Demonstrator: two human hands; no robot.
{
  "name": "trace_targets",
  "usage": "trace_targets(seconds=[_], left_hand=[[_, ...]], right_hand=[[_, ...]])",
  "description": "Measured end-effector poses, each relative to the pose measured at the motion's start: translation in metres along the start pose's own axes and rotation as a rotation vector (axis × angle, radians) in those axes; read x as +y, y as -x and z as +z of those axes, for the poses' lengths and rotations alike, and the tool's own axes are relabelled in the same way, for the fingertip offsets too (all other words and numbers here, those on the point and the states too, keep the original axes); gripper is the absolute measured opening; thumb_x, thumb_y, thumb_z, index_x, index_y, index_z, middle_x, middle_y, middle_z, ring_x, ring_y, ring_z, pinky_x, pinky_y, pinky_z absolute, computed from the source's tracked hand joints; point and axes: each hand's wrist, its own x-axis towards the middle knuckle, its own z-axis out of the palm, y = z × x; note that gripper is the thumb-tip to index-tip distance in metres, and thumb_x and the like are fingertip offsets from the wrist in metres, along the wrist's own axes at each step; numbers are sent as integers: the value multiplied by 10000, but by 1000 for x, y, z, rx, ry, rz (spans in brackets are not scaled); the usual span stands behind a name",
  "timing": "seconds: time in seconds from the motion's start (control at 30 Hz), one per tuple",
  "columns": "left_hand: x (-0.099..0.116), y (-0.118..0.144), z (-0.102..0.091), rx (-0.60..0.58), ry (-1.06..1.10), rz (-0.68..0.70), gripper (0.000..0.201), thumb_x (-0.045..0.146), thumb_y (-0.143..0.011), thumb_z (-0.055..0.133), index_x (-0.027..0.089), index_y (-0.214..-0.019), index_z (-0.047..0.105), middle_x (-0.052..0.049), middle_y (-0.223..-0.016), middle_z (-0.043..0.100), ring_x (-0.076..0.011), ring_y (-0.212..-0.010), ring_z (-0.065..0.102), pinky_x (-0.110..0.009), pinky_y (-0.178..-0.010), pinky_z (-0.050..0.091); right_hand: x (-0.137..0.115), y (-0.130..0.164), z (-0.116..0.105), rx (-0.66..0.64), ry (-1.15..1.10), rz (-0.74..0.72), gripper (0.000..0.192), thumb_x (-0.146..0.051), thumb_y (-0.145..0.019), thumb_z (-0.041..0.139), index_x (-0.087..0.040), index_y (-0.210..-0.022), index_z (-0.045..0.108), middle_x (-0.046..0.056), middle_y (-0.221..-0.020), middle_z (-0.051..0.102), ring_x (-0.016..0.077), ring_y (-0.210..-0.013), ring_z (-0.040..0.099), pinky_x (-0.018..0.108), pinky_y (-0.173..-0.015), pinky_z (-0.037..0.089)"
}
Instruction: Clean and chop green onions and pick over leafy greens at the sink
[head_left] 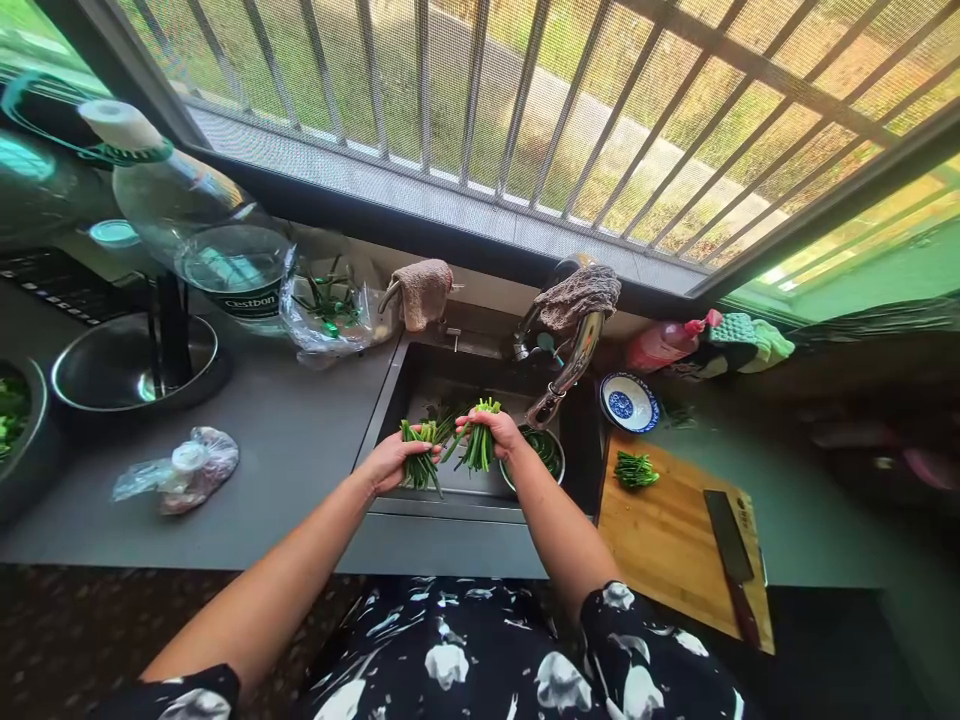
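Note:
Over the steel sink (420,385) both my hands hold bunches of thin green stalks. My left hand (390,462) grips one bunch of green stalks (420,455) with its ends pointing down and right. My right hand (499,430) grips a second bunch of stalks (477,440), raised a little higher. Just right of my right hand a metal bowl (551,447) with more greens sits in the sink under the faucet (562,375).
A wooden cutting board (675,540) right of the sink carries a small heap of cut greens (635,468) and a cleaver (731,560). A blue-patterned bowl (628,402) stands behind it. A tied plastic bag (187,470), a large water bottle (202,225) and a steel bowl (131,365) occupy the left counter.

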Motion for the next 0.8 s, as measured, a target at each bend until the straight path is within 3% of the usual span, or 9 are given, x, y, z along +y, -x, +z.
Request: trace_targets(seconds=[0.17,0.33,0.5,0.63,0.8], left_hand=[[-2,-1,-3,24,6,27,387,16,-601,742,128,-946,607,-48,-743,684,-200,-714,695,-322,-686,573],[-4,-1,4,39,-16,70,382,39,-546,794,118,-879,624,-47,-733,691,-188,-691,690,-283,-677,563],[-5,-1,10,62,-50,133,386,68,-517,820,122,-848,630,-34,-713,693,-161,-637,671,-267,-672,552],[-8,-4,8,105,-40,153,395,98,-521,828,120,-863,633,-34,-724,692,-165,-662,676,-266,-681,546],[-7,-8,2,124,17,139,383,69,-540,811,122,-867,620,-40,-716,686,-175,-670,684,-258,-634,548]], right_hand=[[2,1,3,16,18,-30,180,-216,-593,707,-156,-667,555,-4,-542,617,154,-550,619,251,-556,475],[10,6,19,-10,187,-44,249,-227,-506,755,-151,-701,621,-11,-505,608,143,-491,572,255,-531,455],[19,4,28,13,306,-86,173,-261,-516,716,-156,-560,585,-9,-451,582,141,-449,539,267,-518,437],[20,3,28,67,308,-101,134,-246,-504,684,-158,-553,596,-13,-466,587,136,-462,535,246,-493,408],[14,6,22,41,225,-125,124,-240,-510,673,-149,-590,647,-3,-522,610,117,-487,521,224,-486,398]])
